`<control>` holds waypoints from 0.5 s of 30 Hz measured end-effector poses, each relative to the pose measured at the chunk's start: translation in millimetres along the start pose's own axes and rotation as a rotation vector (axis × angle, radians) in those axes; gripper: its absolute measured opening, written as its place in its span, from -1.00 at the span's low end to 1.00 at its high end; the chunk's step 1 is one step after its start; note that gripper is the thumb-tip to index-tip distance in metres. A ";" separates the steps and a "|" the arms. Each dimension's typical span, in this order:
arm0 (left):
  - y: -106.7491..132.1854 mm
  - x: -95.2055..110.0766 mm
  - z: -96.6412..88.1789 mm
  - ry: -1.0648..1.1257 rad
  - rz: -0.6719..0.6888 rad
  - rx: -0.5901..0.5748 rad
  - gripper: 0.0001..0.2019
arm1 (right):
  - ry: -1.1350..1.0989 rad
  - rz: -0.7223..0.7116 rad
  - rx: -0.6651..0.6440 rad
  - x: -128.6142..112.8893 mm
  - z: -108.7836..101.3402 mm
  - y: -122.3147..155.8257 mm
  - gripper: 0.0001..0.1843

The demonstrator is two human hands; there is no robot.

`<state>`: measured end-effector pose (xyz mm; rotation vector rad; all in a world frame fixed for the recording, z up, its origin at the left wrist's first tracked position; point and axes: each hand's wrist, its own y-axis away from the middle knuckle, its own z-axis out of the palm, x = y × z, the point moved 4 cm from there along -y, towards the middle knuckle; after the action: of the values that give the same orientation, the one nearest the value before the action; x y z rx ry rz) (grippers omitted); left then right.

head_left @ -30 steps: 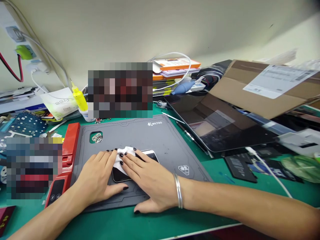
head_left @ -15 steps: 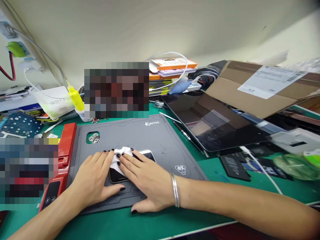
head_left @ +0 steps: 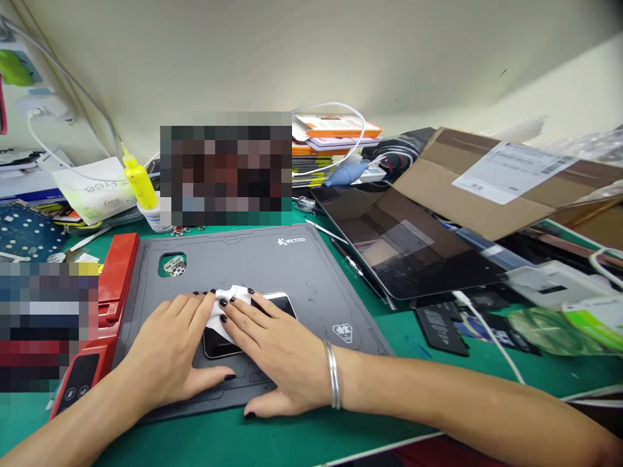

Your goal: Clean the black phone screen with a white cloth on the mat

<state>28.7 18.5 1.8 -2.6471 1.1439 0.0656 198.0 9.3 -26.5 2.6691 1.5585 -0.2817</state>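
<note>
A black phone [head_left: 219,344] lies flat on a grey work mat [head_left: 292,272]. A small white cloth [head_left: 222,312] sits on the phone's far end. My right hand [head_left: 272,353] lies flat over the phone, fingers stretched out and pressing on the cloth. My left hand [head_left: 168,350] rests flat on the mat against the phone's left edge, fingers spread, fingertips touching the cloth. A silver bangle [head_left: 332,375] is on my right wrist.
A red tool case [head_left: 104,305] lies left of the mat. A yellow-capped bottle [head_left: 139,185] stands behind it. A dark tablet screen [head_left: 413,250] and a cardboard box [head_left: 487,181] lie to the right, with a white cable [head_left: 487,337], stacked boxes [head_left: 335,133] and circuit boards [head_left: 24,230].
Hands, cloth and phone keep the same pose. The view has drifted a little, so everything sits slightly lower and to the left.
</note>
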 end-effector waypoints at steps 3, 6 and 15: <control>-0.5 0.3 -0.7 0.011 -0.005 -0.005 -0.06 | -0.009 -0.001 -0.001 -0.1 0.6 0.4 0.10; -0.7 0.6 -1.0 0.017 -0.008 -0.004 -0.04 | -0.021 0.002 0.001 0.3 1.0 1.2 0.10; 1.0 -1.3 1.8 0.020 -0.022 -0.015 -0.09 | -0.029 0.001 0.004 1.1 1.3 0.5 0.10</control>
<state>27.2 19.2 0.0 -2.6793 1.1243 0.0438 198.8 9.9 -28.0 2.6560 1.5504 -0.3218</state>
